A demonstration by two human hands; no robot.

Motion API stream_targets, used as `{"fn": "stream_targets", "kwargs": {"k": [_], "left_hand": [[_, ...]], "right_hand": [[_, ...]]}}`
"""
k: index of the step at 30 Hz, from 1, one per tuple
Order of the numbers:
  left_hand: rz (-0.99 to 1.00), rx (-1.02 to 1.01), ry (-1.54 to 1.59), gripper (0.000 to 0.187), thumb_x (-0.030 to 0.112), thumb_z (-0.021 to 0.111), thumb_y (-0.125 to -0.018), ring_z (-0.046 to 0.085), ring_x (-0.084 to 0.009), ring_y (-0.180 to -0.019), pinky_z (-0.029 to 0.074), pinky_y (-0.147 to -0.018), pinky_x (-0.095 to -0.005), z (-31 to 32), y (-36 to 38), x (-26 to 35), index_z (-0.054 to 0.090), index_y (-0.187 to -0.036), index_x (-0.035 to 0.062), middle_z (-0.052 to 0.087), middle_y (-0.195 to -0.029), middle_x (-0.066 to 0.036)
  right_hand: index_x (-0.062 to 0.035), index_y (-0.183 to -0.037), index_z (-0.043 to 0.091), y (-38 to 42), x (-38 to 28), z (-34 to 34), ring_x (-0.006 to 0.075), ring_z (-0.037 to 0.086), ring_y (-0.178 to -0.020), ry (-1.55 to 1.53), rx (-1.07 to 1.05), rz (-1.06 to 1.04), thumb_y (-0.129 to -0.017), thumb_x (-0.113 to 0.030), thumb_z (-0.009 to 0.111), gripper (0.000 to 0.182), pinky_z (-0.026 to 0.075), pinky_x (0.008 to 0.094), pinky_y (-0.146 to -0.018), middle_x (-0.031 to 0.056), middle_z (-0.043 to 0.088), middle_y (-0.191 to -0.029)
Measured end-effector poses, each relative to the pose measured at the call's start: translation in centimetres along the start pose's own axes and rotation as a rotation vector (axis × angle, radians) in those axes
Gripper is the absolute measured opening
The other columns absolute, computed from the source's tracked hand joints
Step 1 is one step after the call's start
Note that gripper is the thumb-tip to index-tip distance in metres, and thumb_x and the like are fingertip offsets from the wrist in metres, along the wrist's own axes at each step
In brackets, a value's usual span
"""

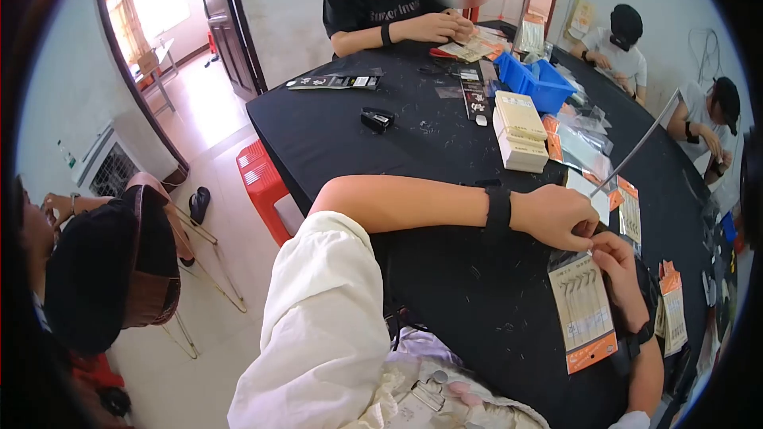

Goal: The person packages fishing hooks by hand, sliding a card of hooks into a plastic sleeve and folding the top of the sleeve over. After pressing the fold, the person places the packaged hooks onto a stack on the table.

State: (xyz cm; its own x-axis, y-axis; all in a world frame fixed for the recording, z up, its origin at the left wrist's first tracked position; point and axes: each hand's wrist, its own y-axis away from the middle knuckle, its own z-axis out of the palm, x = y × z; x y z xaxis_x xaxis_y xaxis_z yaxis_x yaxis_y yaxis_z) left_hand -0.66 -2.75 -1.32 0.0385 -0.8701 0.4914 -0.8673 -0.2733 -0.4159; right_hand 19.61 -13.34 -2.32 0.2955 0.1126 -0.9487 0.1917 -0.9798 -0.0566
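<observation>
My left hand (555, 216) reaches across from the left, its fingers closed together at the top of a packaged card. My right hand (618, 262) meets it there, thumb and fingers pinched on the same top edge. The card (584, 314) hangs below in a clear sleeve, cream with an orange bottom strip, and shows several small hooked items in a row. Above my hands lie a white sheet (586, 191) and another orange-and-cream package (629, 210). What lies between my fingertips is too small to make out.
On the black table (429, 270) stand stacked cream cards (520, 131), a blue bin (536, 83) and a black stapler (377, 119). More packages (671, 310) lie at right. Co-workers sit around the table; one person (381, 0) is opposite. A red stool (262, 183) stands at left.
</observation>
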Motion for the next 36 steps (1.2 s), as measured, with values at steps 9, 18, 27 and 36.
{"fn": "stream_targets", "kwargs": {"k": [9,18,27,36], "left_hand": [[0.077,-0.056,0.073,0.020,0.023,0.063,-0.081,0.059,-0.0214,-0.069,0.045,-0.061,-0.0305,-0.3,-1.0,-0.6,0.063,-0.084,0.0028,0.060,-0.076,-0.010],[-0.053,-0.070,0.119,0.015,0.016,0.059,-0.081,0.057,-0.0137,-0.067,0.044,-0.058,-0.0260,-0.5,-1.2,-0.1,0.060,-0.086,0.0014,0.061,-0.075,-0.007],[-0.015,-0.075,0.143,0.015,0.017,0.059,-0.080,0.059,-0.0145,-0.067,0.046,-0.062,-0.0261,-0.5,-1.4,-0.6,0.062,-0.087,0.0034,0.063,-0.076,-0.006],[-0.024,-0.108,0.160,0.021,0.024,0.062,-0.080,0.057,-0.0136,-0.065,0.045,-0.059,-0.0256,-0.7,-1.5,0.0,0.065,-0.085,0.0036,0.064,-0.076,-0.005]], "right_hand": [[-0.0024,-0.100,0.058,-0.1,-0.5,0.0,0.0037,0.055,-0.079,-0.028,-0.063,-0.031,-0.087,-0.010,0.054,0.016,0.043,0.0185,-0.068,0.0003,0.060,-0.088],[-0.0021,-0.097,0.060,-0.1,-0.6,0.0,0.0027,0.055,-0.071,-0.039,-0.064,-0.043,-0.087,-0.010,0.053,0.015,0.043,0.0173,-0.063,0.0003,0.061,-0.083],[-0.0027,-0.098,0.060,-0.2,0.1,-0.1,0.0001,0.050,-0.062,-0.063,-0.030,-0.050,-0.087,-0.011,0.053,0.015,0.038,0.0160,-0.054,-0.0016,0.060,-0.075],[-0.0025,-0.098,0.060,-0.1,-0.3,0.0,-0.0003,0.049,-0.060,-0.096,-0.018,-0.043,-0.087,-0.012,0.053,0.016,0.035,0.0152,-0.052,-0.0029,0.059,-0.074]]}}
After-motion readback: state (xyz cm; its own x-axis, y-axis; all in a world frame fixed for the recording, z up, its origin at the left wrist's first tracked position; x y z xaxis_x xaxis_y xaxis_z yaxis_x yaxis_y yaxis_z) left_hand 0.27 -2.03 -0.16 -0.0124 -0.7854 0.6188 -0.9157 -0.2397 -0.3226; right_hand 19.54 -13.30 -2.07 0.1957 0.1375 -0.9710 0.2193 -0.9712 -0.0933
